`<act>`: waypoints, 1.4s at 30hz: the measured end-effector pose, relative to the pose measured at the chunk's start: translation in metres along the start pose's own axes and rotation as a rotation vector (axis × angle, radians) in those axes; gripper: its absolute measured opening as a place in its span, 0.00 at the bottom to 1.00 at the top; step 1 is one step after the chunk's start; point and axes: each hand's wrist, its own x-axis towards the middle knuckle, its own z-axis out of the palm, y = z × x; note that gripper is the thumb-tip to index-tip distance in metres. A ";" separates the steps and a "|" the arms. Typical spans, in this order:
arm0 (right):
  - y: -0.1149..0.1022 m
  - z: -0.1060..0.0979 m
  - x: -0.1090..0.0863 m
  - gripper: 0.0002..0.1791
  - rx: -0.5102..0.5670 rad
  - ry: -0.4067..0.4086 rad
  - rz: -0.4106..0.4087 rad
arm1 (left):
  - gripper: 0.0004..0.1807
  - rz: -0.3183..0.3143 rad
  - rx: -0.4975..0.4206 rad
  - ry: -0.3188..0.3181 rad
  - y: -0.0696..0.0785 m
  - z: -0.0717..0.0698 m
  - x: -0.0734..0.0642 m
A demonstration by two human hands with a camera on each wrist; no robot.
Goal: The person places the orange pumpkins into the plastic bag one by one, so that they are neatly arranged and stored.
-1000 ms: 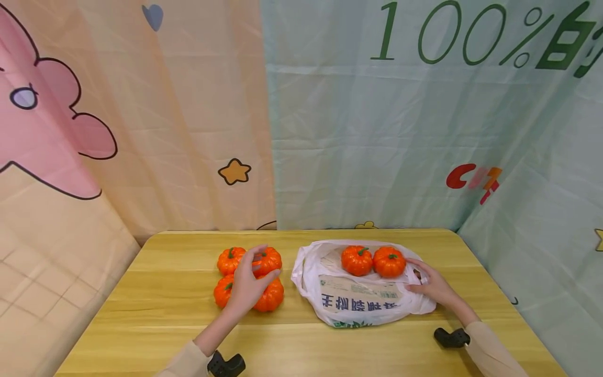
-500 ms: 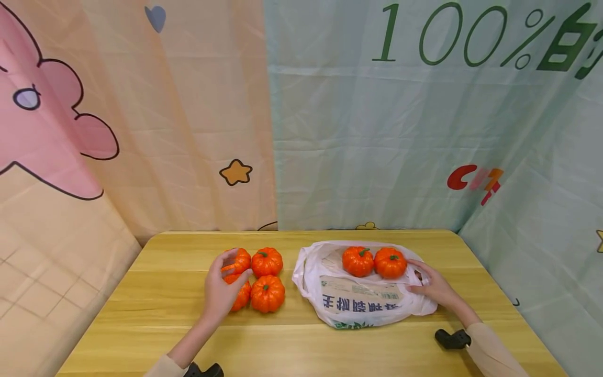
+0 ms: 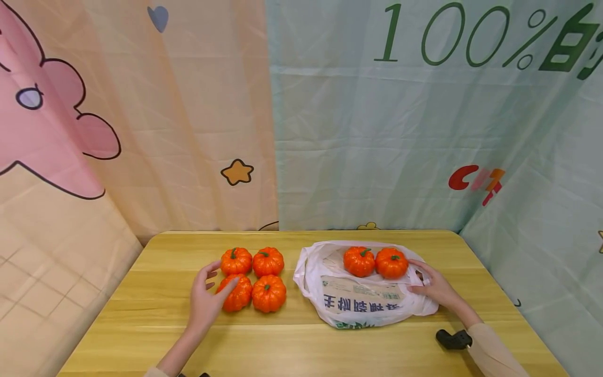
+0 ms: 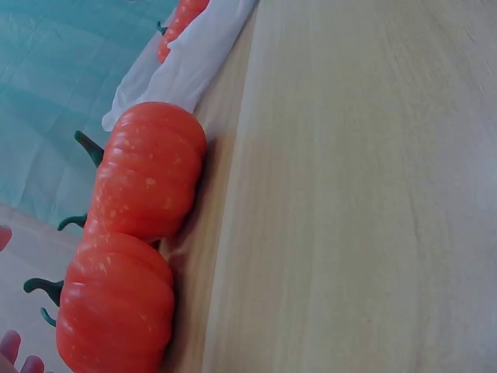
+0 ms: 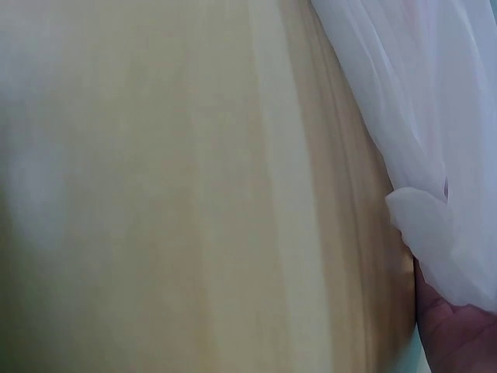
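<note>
Several small orange pumpkins with green stems stand in two rows on the left of the table, the front-left pumpkin (image 3: 237, 294) and the back-left pumpkin (image 3: 236, 261) nearest my left hand (image 3: 205, 298). That hand is beside them with thumb and fingers spread apart, holding nothing; its thumb overlaps the front-left one in the head view. On the right, a white plastic bag (image 3: 363, 319) lies flat with two more pumpkins (image 3: 391, 263) on it. My right hand (image 3: 438, 289) rests at the bag's right edge, index finger reaching to the right-hand pumpkin and thumb on the plastic. A bag fold partly covers it in the right wrist view.
The wooden table (image 3: 292, 345) reaches back to a printed curtain (image 3: 358, 146) that also encloses both sides. A strip of table separates the pumpkin group from the bag. A black wrist device (image 3: 453, 340) is worn at the right sleeve.
My left hand has moved left and toward me from above the pumpkin group, uncovering the pumpkins. My right hand, the bag and its pumpkins have stayed in place.
</note>
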 end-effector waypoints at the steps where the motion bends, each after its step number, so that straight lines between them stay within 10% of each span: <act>1: 0.000 0.000 0.000 0.39 -0.001 0.000 -0.002 | 0.33 -0.007 0.007 -0.007 -0.002 0.000 0.000; 17: -0.003 -0.001 0.000 0.40 0.000 -0.006 0.010 | 0.42 -0.144 0.065 -0.197 -0.026 -0.002 -0.005; 42: -0.007 0.000 -0.003 0.40 0.014 -0.011 0.052 | 0.50 -0.213 0.073 -0.307 -0.032 -0.003 -0.008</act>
